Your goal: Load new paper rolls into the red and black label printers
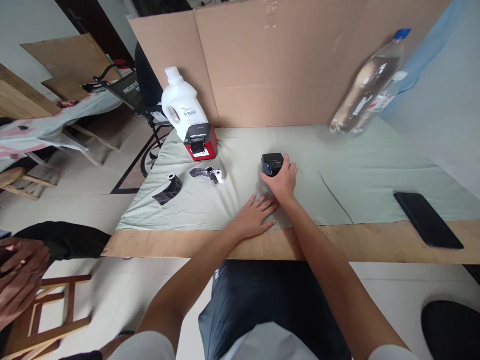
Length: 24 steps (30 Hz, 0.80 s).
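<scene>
My right hand (pixel 284 181) is closed around the sides of a small black boxy device (pixel 271 163) standing on the pale green cloth (pixel 240 145). Just nearer to me, my left hand (pixel 255 218) lies flat at the cloth's front edge, its fingers spread and nothing in it. To the left lies a partly unrolled paper roll (pixel 173 189) with a dark patterned side. A second dark paper strip (pixel 200 172) and a small white roll (pixel 218 176) lie close together beside it. Behind these stands a red and black label printer (pixel 212 145) with dark paper at its front.
A white detergent bottle (pixel 185 105) stands behind the printer, before a cardboard panel (pixel 270 75). Clear plastic bottles (pixel 369 87) lean at the back right. A black phone (pixel 427 218) lies near the wooden front edge (pixel 161 243). At left, another person's hands (pixel 22 275) show above a wooden stool (pixel 65 320).
</scene>
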Each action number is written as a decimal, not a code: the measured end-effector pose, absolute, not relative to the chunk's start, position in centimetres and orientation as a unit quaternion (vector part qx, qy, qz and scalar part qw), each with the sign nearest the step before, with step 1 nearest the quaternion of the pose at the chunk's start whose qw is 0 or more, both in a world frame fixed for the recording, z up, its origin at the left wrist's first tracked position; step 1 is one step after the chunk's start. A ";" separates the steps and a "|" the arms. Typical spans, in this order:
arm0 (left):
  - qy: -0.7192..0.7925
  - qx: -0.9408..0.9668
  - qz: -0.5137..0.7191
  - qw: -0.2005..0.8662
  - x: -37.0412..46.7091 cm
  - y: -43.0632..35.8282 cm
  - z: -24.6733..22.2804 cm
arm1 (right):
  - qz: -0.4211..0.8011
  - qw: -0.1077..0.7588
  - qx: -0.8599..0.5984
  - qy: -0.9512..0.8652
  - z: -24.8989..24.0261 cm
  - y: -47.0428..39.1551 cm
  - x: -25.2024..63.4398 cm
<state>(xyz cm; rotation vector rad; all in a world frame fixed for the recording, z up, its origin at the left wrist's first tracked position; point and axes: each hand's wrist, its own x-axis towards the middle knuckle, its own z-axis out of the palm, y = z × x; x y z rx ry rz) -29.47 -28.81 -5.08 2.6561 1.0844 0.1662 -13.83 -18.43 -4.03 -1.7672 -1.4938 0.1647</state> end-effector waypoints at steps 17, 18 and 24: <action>0.399 0.840 0.196 0.312 -30.1 -27.2 -3.4 | 0.165 0.413 -0.655 -0.612 -4.2 -18.5 -9.5; 0.429 0.802 0.241 0.339 -30.1 -26.0 -3.1 | 0.187 0.421 -0.640 -0.615 -4.2 -18.0 -8.8; 0.592 0.669 0.336 0.300 -28.4 -15.5 -1.4 | 0.257 0.467 -0.590 -0.607 -5.8 -16.4 -7.3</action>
